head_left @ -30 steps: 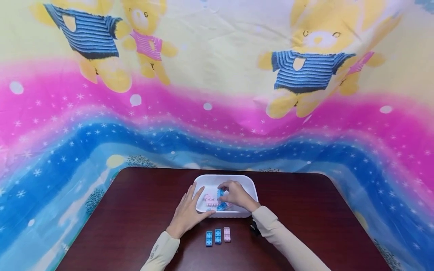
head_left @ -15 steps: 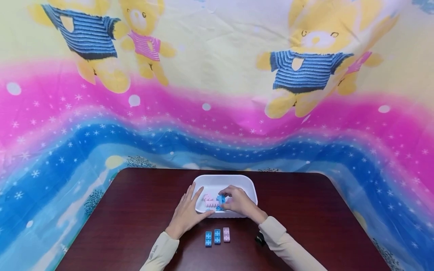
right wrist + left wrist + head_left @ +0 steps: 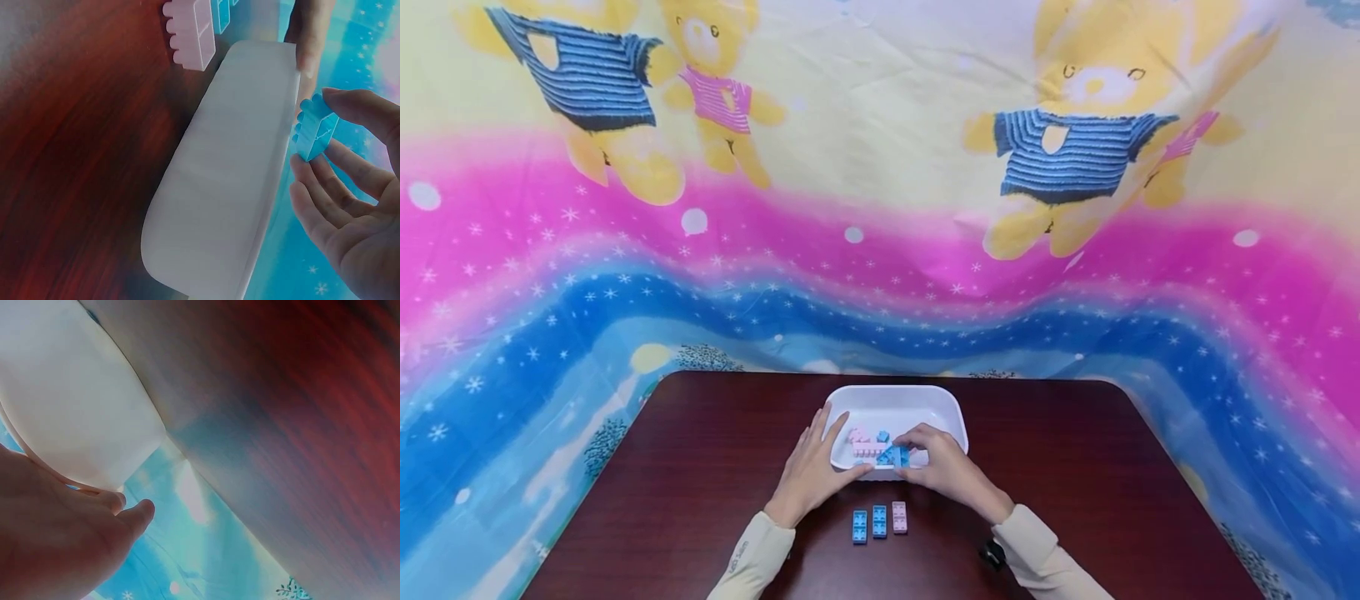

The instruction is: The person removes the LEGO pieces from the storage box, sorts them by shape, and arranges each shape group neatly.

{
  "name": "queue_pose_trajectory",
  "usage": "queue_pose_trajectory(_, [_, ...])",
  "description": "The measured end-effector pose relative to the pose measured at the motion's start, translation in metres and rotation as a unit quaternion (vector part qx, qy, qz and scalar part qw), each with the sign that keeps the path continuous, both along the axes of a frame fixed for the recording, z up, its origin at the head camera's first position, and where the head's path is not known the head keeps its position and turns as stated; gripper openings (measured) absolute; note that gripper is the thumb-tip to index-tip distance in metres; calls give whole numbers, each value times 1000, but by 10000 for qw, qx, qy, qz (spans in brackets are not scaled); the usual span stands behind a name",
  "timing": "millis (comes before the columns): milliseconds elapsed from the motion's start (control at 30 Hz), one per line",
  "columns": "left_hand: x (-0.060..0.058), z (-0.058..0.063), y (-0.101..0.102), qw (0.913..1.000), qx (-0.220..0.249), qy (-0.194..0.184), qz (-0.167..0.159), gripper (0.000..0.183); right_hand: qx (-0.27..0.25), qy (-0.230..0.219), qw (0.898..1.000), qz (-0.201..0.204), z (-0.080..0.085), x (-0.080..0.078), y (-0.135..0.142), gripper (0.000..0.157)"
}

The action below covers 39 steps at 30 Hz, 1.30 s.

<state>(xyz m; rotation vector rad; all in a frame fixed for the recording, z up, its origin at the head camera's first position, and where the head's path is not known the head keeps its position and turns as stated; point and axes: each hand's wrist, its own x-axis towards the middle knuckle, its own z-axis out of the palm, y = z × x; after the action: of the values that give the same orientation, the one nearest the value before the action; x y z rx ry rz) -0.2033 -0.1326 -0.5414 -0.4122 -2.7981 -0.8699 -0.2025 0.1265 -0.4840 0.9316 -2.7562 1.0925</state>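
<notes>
A blue toy building brick [image 3: 315, 134] is pinched between the thumb and fingertips of my right hand [image 3: 958, 472], close over the near rim of a white plastic box [image 3: 936, 404]. Its studs show at the side in the right wrist view. My left hand [image 3: 808, 475] rests against the box's left side, fingers spread fairly straight along it and thumb along the near rim. Inside the box lie pink bricks [image 3: 868, 449] and a small blue brick [image 3: 883, 436]; the right hand partly hides the contents.
On the dark wooden table [image 3: 715, 467], in front of the box, stand two blue bricks [image 3: 860, 527] and a pink brick [image 3: 899, 517] in a row. A printed bear cloth [image 3: 850, 283] hangs behind the table. A black item [image 3: 992, 553] shows at the right wrist.
My right hand has moved down and toward the near rim of the box, bringing the pinched blue brick with it. The left hand has stayed against the box.
</notes>
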Motion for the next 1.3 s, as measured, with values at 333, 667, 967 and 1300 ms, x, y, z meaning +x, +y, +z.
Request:
queue_pose_trajectory(333, [0,0,0,10000,14,-23,-2,101,-13,76,9999,137,3,15,8,36])
queue_pose_trajectory(667, [0,-1,1,10000,43,-26,7,101,205,-238,9995,90,-4,30,13,33])
queue_pose_trajectory(967, [-1,-2,1,10000,47,42,19,101,300,26,9994,164,-12,36,20,34])
queue_pose_trajectory(1300, [-1,-2,1,10000,38,39,24,101,571,-105,9982,132,-22,40,26,34])
